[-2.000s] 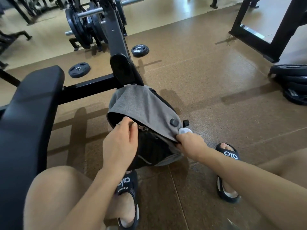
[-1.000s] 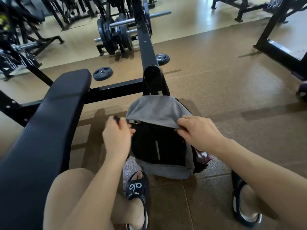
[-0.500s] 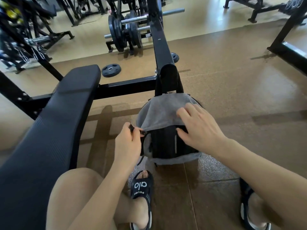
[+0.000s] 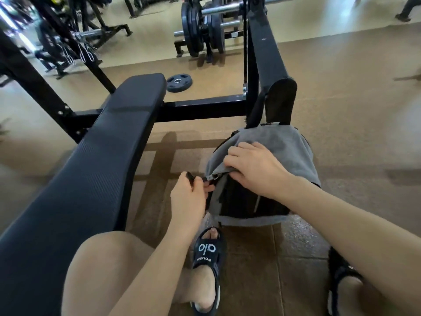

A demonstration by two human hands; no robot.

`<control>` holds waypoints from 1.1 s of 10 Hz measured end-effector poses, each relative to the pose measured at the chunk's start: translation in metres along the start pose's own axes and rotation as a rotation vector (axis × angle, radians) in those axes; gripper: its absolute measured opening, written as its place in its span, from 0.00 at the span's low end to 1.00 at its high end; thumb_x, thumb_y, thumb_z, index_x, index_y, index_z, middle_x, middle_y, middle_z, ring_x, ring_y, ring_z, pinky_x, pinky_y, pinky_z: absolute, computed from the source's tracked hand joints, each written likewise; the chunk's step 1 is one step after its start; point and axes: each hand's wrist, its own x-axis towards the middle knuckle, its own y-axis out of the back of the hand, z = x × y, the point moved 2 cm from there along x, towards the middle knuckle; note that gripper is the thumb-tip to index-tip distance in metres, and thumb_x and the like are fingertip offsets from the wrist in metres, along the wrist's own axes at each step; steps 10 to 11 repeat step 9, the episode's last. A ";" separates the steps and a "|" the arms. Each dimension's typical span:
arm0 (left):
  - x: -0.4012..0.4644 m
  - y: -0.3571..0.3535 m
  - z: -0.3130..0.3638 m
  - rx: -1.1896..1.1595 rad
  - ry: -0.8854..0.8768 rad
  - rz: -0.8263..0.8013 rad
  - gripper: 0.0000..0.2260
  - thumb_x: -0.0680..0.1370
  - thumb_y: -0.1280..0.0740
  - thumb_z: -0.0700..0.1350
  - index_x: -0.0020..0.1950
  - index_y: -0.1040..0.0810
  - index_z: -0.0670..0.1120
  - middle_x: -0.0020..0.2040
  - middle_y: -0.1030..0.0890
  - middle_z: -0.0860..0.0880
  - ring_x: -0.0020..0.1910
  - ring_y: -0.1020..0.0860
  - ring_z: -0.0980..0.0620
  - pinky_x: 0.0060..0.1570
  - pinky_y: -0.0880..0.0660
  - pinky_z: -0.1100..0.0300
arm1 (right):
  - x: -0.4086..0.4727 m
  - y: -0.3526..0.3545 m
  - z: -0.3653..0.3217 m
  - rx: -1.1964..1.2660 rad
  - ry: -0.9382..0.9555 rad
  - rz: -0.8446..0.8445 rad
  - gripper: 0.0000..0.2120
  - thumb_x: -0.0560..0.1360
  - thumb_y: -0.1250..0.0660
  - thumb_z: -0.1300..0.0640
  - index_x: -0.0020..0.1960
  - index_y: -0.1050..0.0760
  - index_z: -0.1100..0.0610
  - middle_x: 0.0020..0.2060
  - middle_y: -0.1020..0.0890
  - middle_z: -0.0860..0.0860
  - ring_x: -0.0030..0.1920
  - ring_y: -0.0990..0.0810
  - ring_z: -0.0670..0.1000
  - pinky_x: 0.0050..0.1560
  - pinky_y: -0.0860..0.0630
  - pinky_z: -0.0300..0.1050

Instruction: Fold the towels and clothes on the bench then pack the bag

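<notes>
**Bag on floor, both hands at its zip**

Presently the left hand [image 4: 189, 197] pinches the black zip pull [image 4: 191, 176] at the left edge of the bag [image 4: 284, 151], fingers curled tight round the tab. The right hand [image 4: 252, 169] lies on the grey top flap, fingers bent over its front edge and gripping the fabric just beside the metal slider [image 4: 215, 176]. The bag, grey with a black front panel, stands upright on the brown rubber floor [image 4: 341, 110] between the person's feet, against the black upright of the frame [image 4: 280, 101]. A black slide sandal [image 4: 208, 252] sits just below the bag. The padded bench [image 4: 91, 167] runs along the left. A weight plate [image 4: 178, 82] lies on the floor beyond it.
</notes>
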 end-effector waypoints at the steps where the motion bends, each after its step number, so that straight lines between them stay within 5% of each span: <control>1: 0.012 -0.002 -0.034 -0.194 0.248 0.046 0.08 0.84 0.44 0.37 0.50 0.26 0.44 0.50 0.16 0.42 0.41 0.14 0.51 0.44 0.18 0.56 | -0.002 0.003 0.004 0.077 -0.039 0.010 0.01 0.77 0.34 0.54 0.46 0.24 0.50 0.46 0.23 0.45 0.49 0.24 0.50 0.52 0.28 0.50; 3: 0.006 -0.016 -0.117 -0.323 0.685 0.092 0.08 0.83 0.44 0.35 0.49 0.26 0.36 0.41 0.18 0.40 0.36 0.16 0.47 0.41 0.18 0.51 | -0.003 0.005 0.005 0.120 -0.067 -0.020 0.03 0.78 0.35 0.53 0.47 0.23 0.50 0.46 0.23 0.45 0.49 0.25 0.50 0.52 0.28 0.49; 4: -0.004 -0.031 -0.136 -0.370 0.799 0.054 0.09 0.84 0.43 0.36 0.50 0.26 0.32 0.47 0.17 0.34 0.40 0.15 0.43 0.48 0.17 0.49 | -0.006 0.008 0.004 0.122 -0.072 -0.024 0.04 0.77 0.36 0.53 0.47 0.22 0.50 0.46 0.22 0.45 0.48 0.25 0.49 0.51 0.27 0.49; 5: -0.013 -0.039 -0.129 -0.304 0.792 0.081 0.09 0.84 0.45 0.33 0.46 0.31 0.33 0.34 0.25 0.40 0.17 0.25 0.57 0.19 0.28 0.67 | -0.009 0.007 0.003 0.072 -0.059 -0.017 0.05 0.76 0.36 0.53 0.45 0.23 0.50 0.45 0.22 0.45 0.47 0.25 0.50 0.49 0.27 0.49; 6: -0.013 -0.035 -0.128 -0.313 0.861 0.017 0.11 0.85 0.43 0.36 0.43 0.30 0.35 0.31 0.23 0.42 0.18 0.24 0.54 0.17 0.29 0.66 | -0.013 0.006 0.002 0.041 -0.056 -0.010 0.04 0.76 0.35 0.54 0.45 0.22 0.50 0.44 0.23 0.45 0.46 0.25 0.50 0.49 0.28 0.48; 7: -0.007 -0.022 -0.123 -0.372 0.928 -0.028 0.11 0.85 0.40 0.40 0.47 0.27 0.35 0.44 0.18 0.39 0.31 0.18 0.49 0.26 0.21 0.60 | -0.017 0.007 0.004 0.008 -0.047 -0.029 0.03 0.76 0.35 0.54 0.46 0.22 0.49 0.45 0.23 0.45 0.47 0.26 0.49 0.51 0.29 0.47; 8: 0.002 -0.003 -0.092 -0.262 0.841 -0.010 0.11 0.84 0.36 0.44 0.58 0.26 0.36 0.49 0.19 0.39 0.40 0.17 0.47 0.41 0.18 0.52 | -0.021 0.008 0.000 0.038 -0.053 -0.047 0.04 0.77 0.36 0.54 0.46 0.22 0.49 0.45 0.23 0.44 0.46 0.26 0.49 0.51 0.29 0.47; 9: 0.008 0.023 -0.041 -0.202 0.414 -0.035 0.16 0.82 0.34 0.45 0.68 0.29 0.43 0.54 0.19 0.44 0.51 0.17 0.48 0.55 0.19 0.51 | -0.021 0.015 0.001 0.144 -0.112 -0.016 0.05 0.78 0.35 0.55 0.48 0.21 0.49 0.45 0.21 0.44 0.46 0.24 0.47 0.52 0.25 0.50; 11: 0.008 0.023 -0.041 -0.202 0.414 -0.035 0.16 0.82 0.34 0.45 0.68 0.29 0.43 0.54 0.19 0.44 0.51 0.17 0.48 0.55 0.19 0.51 | -0.021 0.015 0.001 0.144 -0.112 -0.016 0.05 0.78 0.35 0.55 0.48 0.21 0.49 0.45 0.21 0.44 0.46 0.24 0.47 0.52 0.25 0.50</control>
